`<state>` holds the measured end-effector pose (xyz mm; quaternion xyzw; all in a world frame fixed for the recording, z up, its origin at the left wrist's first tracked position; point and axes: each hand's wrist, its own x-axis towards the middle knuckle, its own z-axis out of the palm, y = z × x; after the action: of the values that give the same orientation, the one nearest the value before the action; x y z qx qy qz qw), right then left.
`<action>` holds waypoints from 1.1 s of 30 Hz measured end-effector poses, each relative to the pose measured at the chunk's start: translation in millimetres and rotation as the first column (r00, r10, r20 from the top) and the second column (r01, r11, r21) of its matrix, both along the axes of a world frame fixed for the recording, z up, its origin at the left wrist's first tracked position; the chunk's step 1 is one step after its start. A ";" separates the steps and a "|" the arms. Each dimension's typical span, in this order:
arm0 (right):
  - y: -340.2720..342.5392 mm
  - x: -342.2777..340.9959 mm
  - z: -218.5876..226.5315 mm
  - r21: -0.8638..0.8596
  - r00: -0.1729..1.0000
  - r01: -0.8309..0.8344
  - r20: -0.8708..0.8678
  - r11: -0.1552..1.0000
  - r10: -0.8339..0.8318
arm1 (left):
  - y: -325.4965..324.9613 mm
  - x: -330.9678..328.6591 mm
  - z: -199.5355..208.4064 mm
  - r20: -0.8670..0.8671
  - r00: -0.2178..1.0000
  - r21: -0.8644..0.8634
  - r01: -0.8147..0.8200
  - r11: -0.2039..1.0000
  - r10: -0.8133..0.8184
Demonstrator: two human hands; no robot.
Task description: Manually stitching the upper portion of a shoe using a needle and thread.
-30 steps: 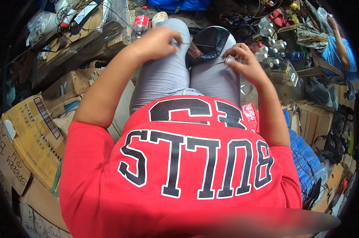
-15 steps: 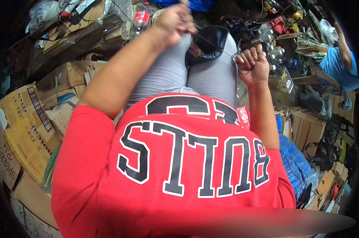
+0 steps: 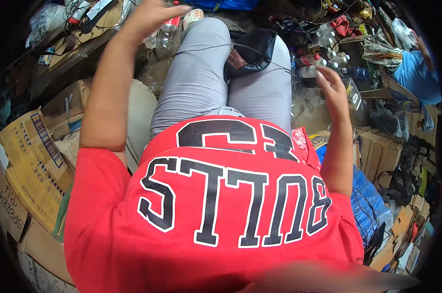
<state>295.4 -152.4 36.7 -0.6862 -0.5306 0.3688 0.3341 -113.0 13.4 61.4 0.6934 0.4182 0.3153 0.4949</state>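
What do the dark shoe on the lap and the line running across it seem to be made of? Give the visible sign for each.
Shoe: probably leather or an imitation, since the black upper has a soft sheen and the brown lining folds stiffly.
Thread: likely a strong stitching cord, thin, pale and drawn nearly straight from the raised left hand across the knees; too fine to tell the fibre.

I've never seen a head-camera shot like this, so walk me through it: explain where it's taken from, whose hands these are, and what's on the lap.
This is one wide fisheye view from a camera on the person's head, looking down, so straight edges bend. The red shirt fills the bottom; grey-trousered legs stretch away. The left hand is raised high with fingers spread, and the right hand hovers open beside the right knee. A dark shoe lies on the lap, with a thin thread running across the thighs towards both hands. Whether either hand pinches it is too fine to tell. Cardboard boxes and plastic bottles surround the legs.
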 end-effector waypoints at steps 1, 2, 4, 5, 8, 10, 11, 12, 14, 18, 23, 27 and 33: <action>13.2 -31.9 14.1 0.075 0.997 -0.076 -0.001 0.994 0.076 | -3.9 26.6 6.4 0.022 0.999 0.068 0.045 0.997 -0.047; 23.2 -54.4 20.3 0.007 0.987 -0.162 -0.012 0.987 0.162 | -6.7 51.1 -0.5 -0.049 0.985 0.155 0.172 0.973 -0.166; 38.7 -83.9 27.5 -0.115 0.934 -0.324 0.120 0.939 0.337 | -18.7 99.1 -21.2 -0.218 0.941 0.365 0.324 0.873 -0.258; 43.7 -92.3 28.8 -0.183 0.869 -0.388 0.254 0.903 0.425 | -25.6 118.7 -28.4 -0.302 0.926 0.485 0.352 0.801 -0.225; 43.7 -97.0 28.6 -0.188 0.842 -0.451 0.236 0.873 0.486 | -32.3 144.3 -39.3 -0.324 0.912 0.326 0.358 0.875 -0.252; 33.8 -87.5 33.4 -0.183 0.824 -0.464 0.270 0.867 0.498 | -31.6 149.9 -37.4 -0.348 0.885 0.293 0.416 0.861 -0.309; 27.8 -80.3 32.2 -0.103 0.848 -0.465 0.232 0.879 0.476 | -29.8 150.3 -38.4 -0.352 0.883 0.292 0.419 0.860 -0.310; 20.0 -75.3 32.3 -0.024 0.870 -0.460 0.190 0.888 0.456 | -27.2 150.8 -39.5 -0.355 0.892 0.295 0.391 0.872 -0.280; 5.7 -65.1 57.4 0.014 0.951 -0.290 -0.103 0.957 0.290 | -20.2 148.5 -40.0 -0.331 0.896 0.218 0.377 0.900 -0.295; 5.2 -65.3 52.4 0.119 0.973 -0.224 -0.028 0.967 0.229 | -6.5 145.4 -23.3 -0.212 0.802 -0.010 0.569 0.822 -0.558; 19.8 -82.3 37.3 0.124 0.938 -0.294 0.230 0.948 0.260 | 2.7 140.9 -17.6 -0.143 0.738 -0.135 0.646 0.752 -0.660; 26.3 -87.8 29.0 0.068 0.906 -0.298 0.335 0.952 0.259 | 0.5 134.8 -16.4 -0.112 0.730 -0.223 0.643 0.733 -0.674; 31.5 -92.9 32.9 0.027 0.895 -0.313 0.343 0.949 0.285 | 5.4 131.5 -32.4 -0.092 0.715 -0.210 0.666 0.715 -0.693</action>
<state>202.5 -121.0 69.6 -0.6348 -0.6934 0.2717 0.2061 18.5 18.7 29.0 0.7795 0.1967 0.0177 0.5945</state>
